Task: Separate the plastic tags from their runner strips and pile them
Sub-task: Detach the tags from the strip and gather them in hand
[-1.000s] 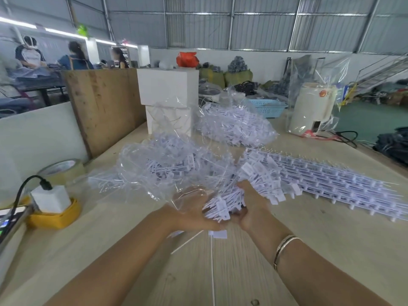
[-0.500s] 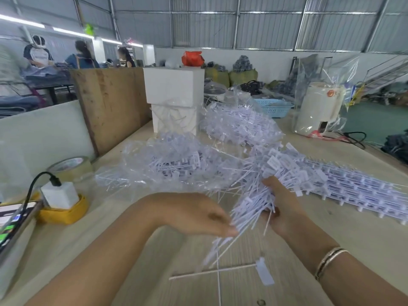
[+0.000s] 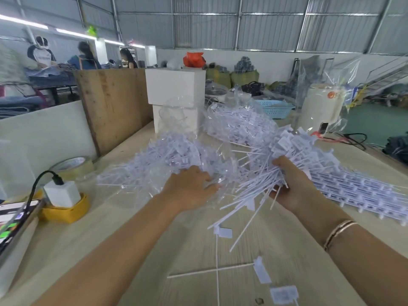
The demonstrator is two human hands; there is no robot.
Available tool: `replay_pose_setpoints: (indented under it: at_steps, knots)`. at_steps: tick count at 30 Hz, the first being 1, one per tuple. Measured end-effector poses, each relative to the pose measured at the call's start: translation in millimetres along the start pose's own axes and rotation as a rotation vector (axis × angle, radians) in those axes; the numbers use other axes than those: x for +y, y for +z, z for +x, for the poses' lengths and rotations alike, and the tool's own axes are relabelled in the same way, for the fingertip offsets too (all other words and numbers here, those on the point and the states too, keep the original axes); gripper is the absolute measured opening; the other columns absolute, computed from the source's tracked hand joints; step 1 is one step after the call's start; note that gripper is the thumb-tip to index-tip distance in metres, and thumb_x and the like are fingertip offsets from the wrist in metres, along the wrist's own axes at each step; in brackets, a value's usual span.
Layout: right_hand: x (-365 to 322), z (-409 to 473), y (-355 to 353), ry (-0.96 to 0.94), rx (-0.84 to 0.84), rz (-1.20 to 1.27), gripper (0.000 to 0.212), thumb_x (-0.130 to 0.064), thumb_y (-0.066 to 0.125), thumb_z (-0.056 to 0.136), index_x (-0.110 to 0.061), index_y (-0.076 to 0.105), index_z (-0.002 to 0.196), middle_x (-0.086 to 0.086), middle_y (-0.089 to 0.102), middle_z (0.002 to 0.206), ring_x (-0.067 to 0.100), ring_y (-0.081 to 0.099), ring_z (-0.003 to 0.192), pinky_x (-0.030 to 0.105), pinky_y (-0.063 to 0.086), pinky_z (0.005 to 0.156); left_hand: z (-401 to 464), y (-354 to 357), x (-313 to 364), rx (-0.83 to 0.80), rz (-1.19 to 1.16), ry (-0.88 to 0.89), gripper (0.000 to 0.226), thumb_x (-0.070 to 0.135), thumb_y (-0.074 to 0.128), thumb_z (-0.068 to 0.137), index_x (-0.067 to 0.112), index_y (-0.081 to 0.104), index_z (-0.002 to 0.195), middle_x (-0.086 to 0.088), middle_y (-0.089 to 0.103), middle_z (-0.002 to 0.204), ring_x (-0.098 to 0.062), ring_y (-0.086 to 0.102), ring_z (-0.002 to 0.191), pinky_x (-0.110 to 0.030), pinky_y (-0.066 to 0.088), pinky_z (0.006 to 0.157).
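Head view: a fistful of tags over the bench

Right hand (image 3: 293, 186) grips a splayed bundle of white plastic tags (image 3: 287, 157) with thin stems and flat rectangular heads, raised above the pale wooden table (image 3: 154, 250). Left hand (image 3: 189, 188) rests flat, fingers straight, on the clear plastic bag of loose tags (image 3: 159, 164) at centre-left.

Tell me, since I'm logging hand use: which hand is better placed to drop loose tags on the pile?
Right: the right hand already grips the bundle of tags; the left hand rests on the pile.
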State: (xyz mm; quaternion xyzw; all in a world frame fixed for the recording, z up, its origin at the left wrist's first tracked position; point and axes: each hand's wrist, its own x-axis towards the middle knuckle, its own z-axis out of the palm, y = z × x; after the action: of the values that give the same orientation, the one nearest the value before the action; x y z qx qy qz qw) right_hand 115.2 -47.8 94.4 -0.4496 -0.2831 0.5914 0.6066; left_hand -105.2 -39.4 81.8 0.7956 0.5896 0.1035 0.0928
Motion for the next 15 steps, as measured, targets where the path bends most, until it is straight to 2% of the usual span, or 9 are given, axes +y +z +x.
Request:
replay_pose_setpoints:
  at_steps: [3,5,6,8,11,15]
  knots:
    - [4,4,6,0.049,0.013,0.025,0.008,-0.011,0.052,0.087,-0.010,0.057,0.081,0.004,0.060,0.063,0.019,0.059,0.054,0.030,0.050,0.055,3,12,8,0.201,0.077,0.013,0.051,0.059,0.034,0.092,0.030,0.046,0.133,0.001,0.035,0.143,-0.023,0.034,0.131,-0.041,0.028,0.102]
    - [4,6,7,0.043,0.014,0.025,0.007,-0.011,0.052,0.086,-0.010,0.058,0.083,0.006,0.060,0.070,0.021,0.059,0.060,0.032,0.050,0.059,8,6,6,0.324,0.216,-0.024,0.046,0.048,0.041,0.093,0.028,0.042,0.134,-0.004,0.027,0.146,-0.027,0.029,0.131,-0.044,0.030,0.102]
    - [1,6,8,0.028,0.012,0.026,0.007,-0.011,0.053,0.086,-0.010,0.059,0.083,0.006,0.061,0.074,0.022,0.059,0.064,0.035,0.052,0.063,10,1,2,0.314,0.253,-0.081,0.044,0.043,0.043,0.093,0.028,0.039,0.134,-0.006,0.022,0.147,-0.029,0.028,0.131,-0.045,0.032,0.100]
    - [-9,6,8,-0.024,0.025,0.022,0.007,-0.012,0.052,0.086,-0.010,0.059,0.084,0.007,0.062,0.077,0.025,0.060,0.070,0.037,0.053,0.068,13,-9,-6,0.164,0.263,-0.213,0.042,0.039,0.044,0.093,0.029,0.037,0.134,-0.009,0.018,0.147,-0.032,0.030,0.130,-0.044,0.036,0.096]
    - [-31,3,10,-0.117,0.065,0.037,0.011,-0.013,0.052,0.085,-0.013,0.052,0.074,0.004,0.055,0.064,0.022,0.057,0.060,0.035,0.052,0.062,16,-6,-17,-0.068,0.309,-0.273,0.046,0.039,0.045,0.094,0.028,0.035,0.138,-0.010,0.025,0.145,-0.031,0.044,0.122,-0.041,0.043,0.087]
    - [-52,-8,14,-0.182,0.051,0.073,0.014,-0.012,0.056,0.083,-0.014,0.049,0.070,0.002,0.054,0.062,0.019,0.057,0.056,0.031,0.055,0.058,15,14,-25,-0.109,0.392,-0.248,0.054,0.034,0.044,0.094,0.026,0.025,0.144,-0.005,0.035,0.140,-0.028,0.047,0.121,-0.038,0.043,0.085]
